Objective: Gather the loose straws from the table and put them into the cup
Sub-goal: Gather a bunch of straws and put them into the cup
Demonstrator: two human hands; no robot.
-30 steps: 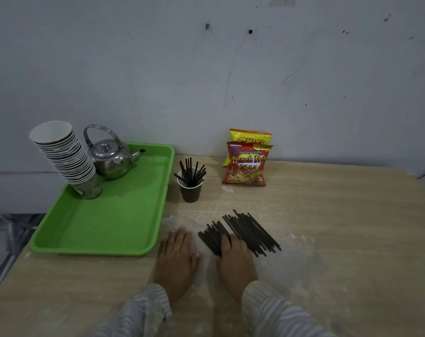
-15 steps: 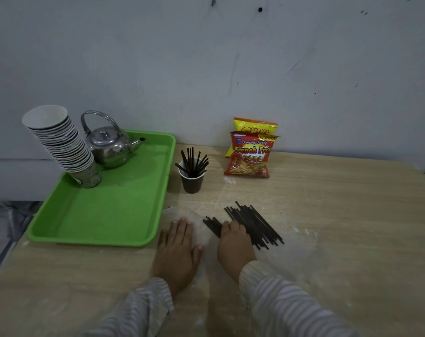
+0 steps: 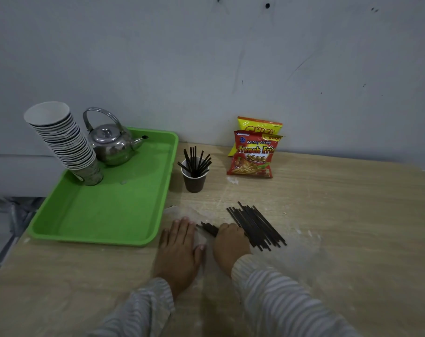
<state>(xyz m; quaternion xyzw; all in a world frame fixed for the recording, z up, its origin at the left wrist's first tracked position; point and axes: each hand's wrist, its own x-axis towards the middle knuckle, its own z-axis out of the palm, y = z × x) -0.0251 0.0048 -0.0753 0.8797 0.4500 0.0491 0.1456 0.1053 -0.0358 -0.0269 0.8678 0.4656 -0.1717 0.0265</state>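
Several loose dark straws [image 3: 256,224] lie in a slanted pile on the wooden table [image 3: 340,215]. My right hand [image 3: 231,244] is curled over the pile's left part, with a small bunch of straw ends [image 3: 209,227] sticking out to its left. My left hand [image 3: 180,246] lies flat on the table beside it, fingers spread, holding nothing. Further back stands a brown paper cup [image 3: 194,181] with several straws upright in it.
A green tray [image 3: 109,215] at the left carries a leaning stack of paper cups [image 3: 63,142] and a steel kettle [image 3: 112,142]. Two snack bags [image 3: 255,152] lean on the wall behind the straws. A clear plastic sheet [image 3: 187,210] lies under my hands.
My right hand has closed its fingers over a bunch of straws at the pile's left side. The left hand stays flat in place. The camera has tilted a little.
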